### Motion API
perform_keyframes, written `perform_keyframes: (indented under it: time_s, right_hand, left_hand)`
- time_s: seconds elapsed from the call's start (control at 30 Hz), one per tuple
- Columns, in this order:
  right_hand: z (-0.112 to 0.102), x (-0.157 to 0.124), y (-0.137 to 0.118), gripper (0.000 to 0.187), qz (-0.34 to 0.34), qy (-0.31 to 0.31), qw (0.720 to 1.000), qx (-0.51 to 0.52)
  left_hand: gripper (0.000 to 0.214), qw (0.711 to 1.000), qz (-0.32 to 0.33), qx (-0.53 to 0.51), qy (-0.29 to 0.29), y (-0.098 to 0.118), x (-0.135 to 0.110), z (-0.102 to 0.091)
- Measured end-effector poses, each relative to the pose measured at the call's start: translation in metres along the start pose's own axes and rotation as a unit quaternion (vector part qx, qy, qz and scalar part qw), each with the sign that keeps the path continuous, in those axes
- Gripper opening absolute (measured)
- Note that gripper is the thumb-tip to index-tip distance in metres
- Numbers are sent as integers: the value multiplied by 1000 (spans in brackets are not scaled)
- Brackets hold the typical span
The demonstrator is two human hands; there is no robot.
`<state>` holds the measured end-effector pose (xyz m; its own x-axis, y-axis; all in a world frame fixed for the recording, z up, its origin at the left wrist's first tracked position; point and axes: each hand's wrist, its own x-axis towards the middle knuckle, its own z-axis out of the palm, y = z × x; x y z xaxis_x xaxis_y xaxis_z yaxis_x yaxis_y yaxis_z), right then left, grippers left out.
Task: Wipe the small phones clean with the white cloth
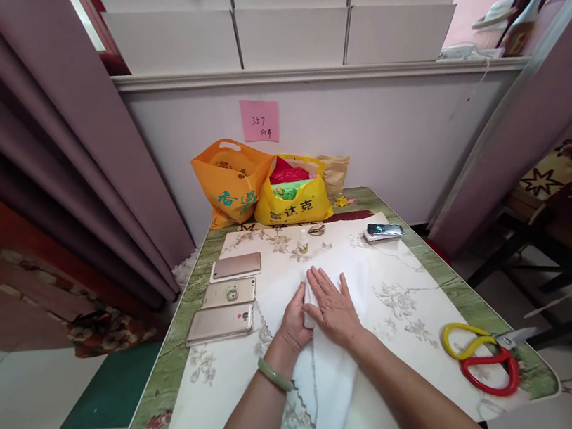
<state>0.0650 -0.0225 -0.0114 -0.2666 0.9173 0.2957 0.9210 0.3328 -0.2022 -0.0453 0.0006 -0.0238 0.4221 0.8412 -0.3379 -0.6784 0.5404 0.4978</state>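
Note:
A white cloth (pixel 337 399) lies over the middle of the table and hangs over its front edge. My left hand (pixel 296 321), with a green bangle (pixel 275 375) at its wrist, grips a pale thing with a rounded end (pixel 308 321). Most of that thing is hidden by my hands, so its kind cannot be made out. My right hand (pixel 335 308) lies flat on the cloth and partly over the pale thing, fingers stretched out. Left of my hands, three phones lie in a column: a pinkish one (pixel 237 266), a gold one with a ring (pixel 219 294) and another gold one (pixel 220 326).
An orange bag (pixel 231 182) and a full yellow bag (pixel 295 205) stand at the back. Before them is a small bottle (pixel 303 242). A phone on a white box (pixel 383 232) lies back right. Scissors with yellow and red handles (pixel 489 358) lie near the right edge.

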Motion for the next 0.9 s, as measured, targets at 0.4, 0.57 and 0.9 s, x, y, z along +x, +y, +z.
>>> perform_keyframes:
  time_s: [0.4, 0.57, 0.9]
  right_hand:
    - [-9, -51, -16, 79, -113, -13, 993, 19]
    - [-3, -3, -1, 68, -7, -14, 1000, 1]
    - [-7, -71, -25, 79, -63, -14, 998, 23]
  left_hand:
    - [47, 998, -52, -29, 32, 4, 4, -4]
    - [39, 1000, -12, -13, 3, 1, 0, 1]
    - [34, 1000, -11, -25, -5, 5, -2, 7]
